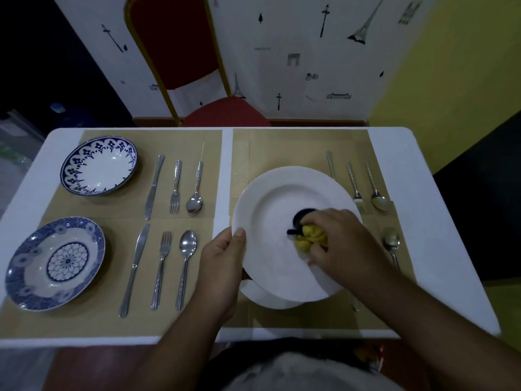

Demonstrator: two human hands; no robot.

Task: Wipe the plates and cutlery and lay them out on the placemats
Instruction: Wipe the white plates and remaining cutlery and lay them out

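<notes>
**Wiping the big white plate**

The tabletop (pixel 394 153) holds tan placemats (pixel 282 148). The white plate (pixel 270 266) sits above 1. The left hand (pixel 222 266) pinches its rim. The right hand (pixel 338 241) fingers (pixel 318 218) squeeze a yellow cloth (pixel 308 237) on it.

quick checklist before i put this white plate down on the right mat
1. Left hand holds white plate by its rim: ok.
2. Right hand presses yellow cloth on the plate, wiping not finished: not ok.
3. Another white plate lies underneath where this one would land: not ok.
4. Knife, fork and spoon laid at the far right: ok.
5. Near spoon on mat; other near cutlery hidden: cannot tell.
</notes>
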